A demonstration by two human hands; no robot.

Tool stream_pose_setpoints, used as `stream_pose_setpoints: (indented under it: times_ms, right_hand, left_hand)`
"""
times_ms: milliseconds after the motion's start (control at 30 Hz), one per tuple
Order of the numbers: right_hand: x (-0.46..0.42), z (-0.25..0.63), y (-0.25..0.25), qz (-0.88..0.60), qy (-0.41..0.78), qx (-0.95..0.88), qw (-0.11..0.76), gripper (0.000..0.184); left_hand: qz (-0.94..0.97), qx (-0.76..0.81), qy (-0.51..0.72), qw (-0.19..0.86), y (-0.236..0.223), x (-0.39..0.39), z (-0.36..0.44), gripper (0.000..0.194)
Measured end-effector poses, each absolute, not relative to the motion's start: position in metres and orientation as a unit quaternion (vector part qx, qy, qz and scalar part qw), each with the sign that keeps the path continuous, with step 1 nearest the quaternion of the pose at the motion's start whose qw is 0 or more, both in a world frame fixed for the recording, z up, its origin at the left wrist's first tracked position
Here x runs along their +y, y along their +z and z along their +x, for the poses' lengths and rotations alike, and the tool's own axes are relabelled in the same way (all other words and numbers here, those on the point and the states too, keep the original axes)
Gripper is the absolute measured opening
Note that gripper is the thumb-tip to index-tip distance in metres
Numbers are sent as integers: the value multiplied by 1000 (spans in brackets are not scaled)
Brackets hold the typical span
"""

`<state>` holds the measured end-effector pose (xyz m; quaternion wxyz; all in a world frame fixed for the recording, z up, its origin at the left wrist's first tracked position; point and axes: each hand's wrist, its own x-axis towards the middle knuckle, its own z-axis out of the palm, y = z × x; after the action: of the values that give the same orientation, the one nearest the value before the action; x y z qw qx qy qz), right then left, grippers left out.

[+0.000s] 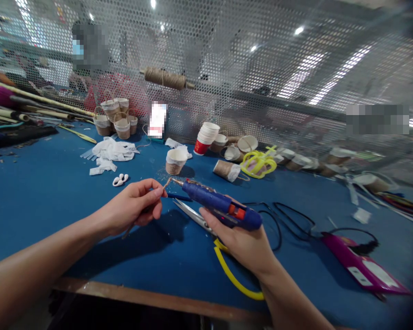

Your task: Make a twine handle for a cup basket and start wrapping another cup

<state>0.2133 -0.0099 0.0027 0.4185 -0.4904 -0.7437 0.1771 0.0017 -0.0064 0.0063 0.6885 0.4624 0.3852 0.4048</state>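
Observation:
My left hand (pixel 137 204) pinches a piece of brown twine (pixel 167 183), whose end sticks up past the fingertips. My right hand (pixel 242 238) is wrapped round a blue glue gun (pixel 220 201), its nozzle pointing left at the twine's end. Nozzle and twine look to be touching or very close. Below the glue gun lie scissors (pixel 223 259) with yellow handles, partly hidden by my right hand. A dark blue pen-like stick (pixel 179 197) rests between the hands. Just beyond stands a twine-wrapped cup (pixel 175 166) with a white cloth rim.
Finished-looking small baskets (pixel 122 126) stand at the back left, near white cloth scraps (pixel 113 150). Stacked paper cups (pixel 206 140) and a tipped wrapped cup (pixel 226 169) are behind the glue gun. A magenta power strip (pixel 363 266) lies right. A twine spool (pixel 165 78) hangs on the mesh.

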Motion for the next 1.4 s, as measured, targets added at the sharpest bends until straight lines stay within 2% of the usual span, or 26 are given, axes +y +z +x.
stream_pose_setpoints:
  times_ms: [800,967,1400]
  right_hand:
    - [-10,214,5,-490,208,-748,396,15]
    - [-13,212,7,-488,195,-739,423,11]
    - [-12,213,6,-485,162,-759,403,11]
  left_hand:
    - [466,383,407,686,8,-7,2,17]
    - [461,376,412,690,7,-7,2,18]
    - [455,361,415,700,6,-7,1,21]
